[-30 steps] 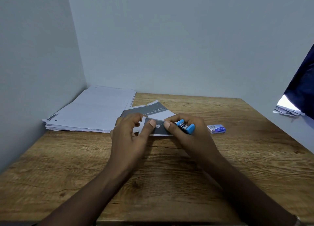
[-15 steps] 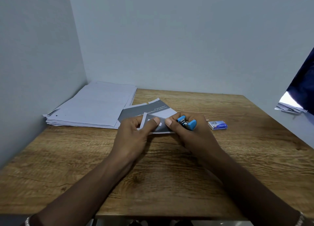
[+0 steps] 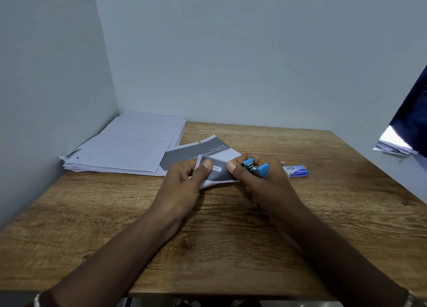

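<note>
Works low over a brown wooden table [image 3: 231, 249] at frame centre; pinches the left end of a small grey-and-white paper slip [image 3: 218, 174] with the left hand [image 3: 184, 186], thumb on top, fingers curled beneath; pinches its right end with the right hand [image 3: 263, 189], which also grips a small blue stapler [image 3: 256, 169]; just beyond, grey-and-white printed sheets [image 3: 184, 155]; right of centre, a small blue-and-white box [image 3: 297, 171]; left of centre, against the wall, a white paper stack [image 3: 131, 145].

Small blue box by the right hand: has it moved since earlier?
No. The small blue box keeps its spot relative to the back corner of the table.
</note>
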`<state>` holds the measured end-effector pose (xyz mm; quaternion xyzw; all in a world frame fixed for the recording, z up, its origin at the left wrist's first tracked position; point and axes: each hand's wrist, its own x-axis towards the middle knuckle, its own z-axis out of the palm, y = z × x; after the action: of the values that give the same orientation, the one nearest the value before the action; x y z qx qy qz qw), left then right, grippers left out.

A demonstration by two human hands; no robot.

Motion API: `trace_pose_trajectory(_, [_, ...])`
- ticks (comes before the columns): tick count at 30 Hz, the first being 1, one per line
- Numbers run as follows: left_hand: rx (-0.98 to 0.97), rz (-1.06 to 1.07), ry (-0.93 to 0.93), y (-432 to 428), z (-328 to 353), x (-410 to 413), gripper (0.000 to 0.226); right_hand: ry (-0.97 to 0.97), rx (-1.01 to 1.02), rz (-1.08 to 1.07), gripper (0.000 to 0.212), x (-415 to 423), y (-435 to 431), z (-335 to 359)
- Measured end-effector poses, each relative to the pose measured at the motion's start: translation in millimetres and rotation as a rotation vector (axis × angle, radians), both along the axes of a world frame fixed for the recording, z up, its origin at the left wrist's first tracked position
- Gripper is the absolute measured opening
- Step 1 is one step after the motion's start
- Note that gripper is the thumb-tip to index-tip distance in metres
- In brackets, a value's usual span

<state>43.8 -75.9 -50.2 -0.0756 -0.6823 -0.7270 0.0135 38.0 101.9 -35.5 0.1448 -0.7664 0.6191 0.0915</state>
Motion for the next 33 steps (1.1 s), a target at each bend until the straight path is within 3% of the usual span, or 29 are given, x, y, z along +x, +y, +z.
trace_pose_trajectory(6, [-0.027, 0.021, 0.005, -1.4, 0.3, -1.1, 0.015, -0.013, 0.005, -0.027, 0.017, -0.1, 0.1, -1.1])
trace_pose_trajectory(14, [-0.024, 0.068, 0.032, 0.1, -0.6, -1.4, 0.028, 0.005, 0.028, -0.022, 0.017, 1.6, -1.4, 1.1])
trace_pose_trajectory(21, [-0.093, 0.128, 0.080, 3.8, -1.4, -3.5, 0.018, -0.020, 0.007, -0.006, 0.017, 3.2, -0.4, 2.5])
trace_pose_trajectory(33, [-0.117, 0.117, 0.114, 4.5, -1.0, -3.8, 0.042, -0.090, -0.042, -0.042, 0.018, 5.5, 0.8, 5.1])
